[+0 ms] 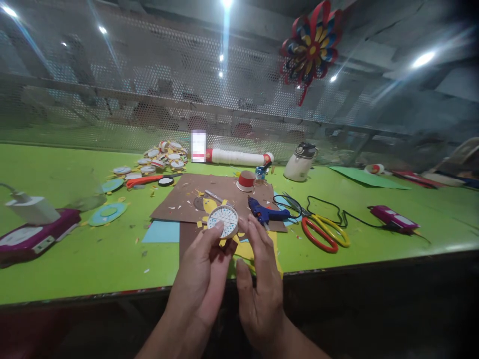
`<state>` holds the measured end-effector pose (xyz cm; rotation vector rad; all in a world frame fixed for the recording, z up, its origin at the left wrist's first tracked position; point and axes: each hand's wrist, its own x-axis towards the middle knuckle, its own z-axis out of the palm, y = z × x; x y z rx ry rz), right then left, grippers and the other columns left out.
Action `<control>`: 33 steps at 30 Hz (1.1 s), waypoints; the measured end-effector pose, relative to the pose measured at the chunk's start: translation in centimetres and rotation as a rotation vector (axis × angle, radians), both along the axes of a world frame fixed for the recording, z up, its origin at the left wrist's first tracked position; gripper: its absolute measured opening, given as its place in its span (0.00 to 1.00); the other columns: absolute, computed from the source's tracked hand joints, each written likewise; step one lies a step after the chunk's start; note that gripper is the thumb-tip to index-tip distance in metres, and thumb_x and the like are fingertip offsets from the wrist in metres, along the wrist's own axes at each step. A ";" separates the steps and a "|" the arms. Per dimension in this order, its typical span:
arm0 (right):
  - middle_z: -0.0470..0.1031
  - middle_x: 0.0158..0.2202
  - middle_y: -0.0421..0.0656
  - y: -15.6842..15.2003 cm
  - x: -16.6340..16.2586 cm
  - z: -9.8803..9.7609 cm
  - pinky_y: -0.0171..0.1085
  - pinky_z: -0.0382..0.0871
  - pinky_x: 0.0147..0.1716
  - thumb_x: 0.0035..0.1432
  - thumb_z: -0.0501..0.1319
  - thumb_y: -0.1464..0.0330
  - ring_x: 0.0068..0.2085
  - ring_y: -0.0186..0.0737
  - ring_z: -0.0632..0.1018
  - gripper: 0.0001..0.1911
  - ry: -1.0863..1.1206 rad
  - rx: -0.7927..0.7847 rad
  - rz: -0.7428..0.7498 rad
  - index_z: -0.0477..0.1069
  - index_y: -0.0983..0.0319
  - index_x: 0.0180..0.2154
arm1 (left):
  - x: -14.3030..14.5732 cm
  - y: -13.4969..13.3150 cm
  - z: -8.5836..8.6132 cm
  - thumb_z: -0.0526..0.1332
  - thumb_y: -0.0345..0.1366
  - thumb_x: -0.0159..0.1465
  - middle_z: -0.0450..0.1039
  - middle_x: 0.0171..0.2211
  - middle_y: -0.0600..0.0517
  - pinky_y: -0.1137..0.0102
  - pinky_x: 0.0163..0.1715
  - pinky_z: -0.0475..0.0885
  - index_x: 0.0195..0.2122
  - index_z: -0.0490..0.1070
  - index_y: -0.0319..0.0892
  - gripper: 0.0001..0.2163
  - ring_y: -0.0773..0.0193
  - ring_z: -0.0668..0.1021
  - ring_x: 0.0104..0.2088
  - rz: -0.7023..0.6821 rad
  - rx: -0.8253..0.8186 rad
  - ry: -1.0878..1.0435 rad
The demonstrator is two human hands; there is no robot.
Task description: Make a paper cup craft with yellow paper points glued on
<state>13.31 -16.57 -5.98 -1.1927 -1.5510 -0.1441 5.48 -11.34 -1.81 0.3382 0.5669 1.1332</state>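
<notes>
A small paper turtle [225, 218] with a round white shell, patterned in blue, and yellow head and feet is held over the table's front edge. My left hand [204, 264] grips it, the thumb pressing on top of the shell. Beside the shell's right side is my right hand [262, 279], fingers stretched out and holding nothing; whether its fingertips touch the rim I cannot tell. Just beyond lie a blue glue gun [267, 212], a red-and-white paper cup [246, 181] and yellow paper [245, 249]. Brown card [183, 199] with scattered scraps lies underneath.
Scissors [322, 234] with red and yellow handles lie right of the glue gun, near its cord. Purple power strips [394, 219] sit on the green table. Finished-looking turtles [164, 157] are piled back left, beside stacked cups [237, 157] and orange-handled scissors [145, 180].
</notes>
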 end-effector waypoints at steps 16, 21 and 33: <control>0.61 0.59 0.49 -0.7 0.2 1.4 0.55 0.55 0.58 0.62 0.50 0.74 0.61 0.49 0.61 0.24 0.331 0.057 0.059 0.55 0.60 0.60 | 0.0 0.4 0.5 0.61 0.26 0.56 0.75 0.37 0.45 0.73 0.30 0.73 0.38 0.75 0.35 0.08 0.65 0.75 0.33 0.115 -0.021 0.025; 0.72 0.43 0.46 0.7 1.2 2.6 0.49 0.67 0.49 0.59 0.56 0.76 0.46 0.44 0.74 0.24 0.295 0.078 0.034 0.60 0.59 0.56 | -0.1 0.0 0.5 0.61 0.27 0.56 0.76 0.37 0.45 0.72 0.32 0.74 0.37 0.75 0.36 0.08 0.65 0.76 0.35 0.095 -0.006 0.015; 0.72 0.41 0.43 0.7 1.9 4.1 0.40 0.69 0.43 0.54 0.59 0.79 0.40 0.38 0.74 0.30 0.060 -0.006 0.000 0.57 0.61 0.58 | 0.0 -0.9 0.2 0.63 0.30 0.55 0.77 0.38 0.51 0.72 0.39 0.71 0.40 0.73 0.41 0.10 0.64 0.77 0.41 0.108 0.208 0.087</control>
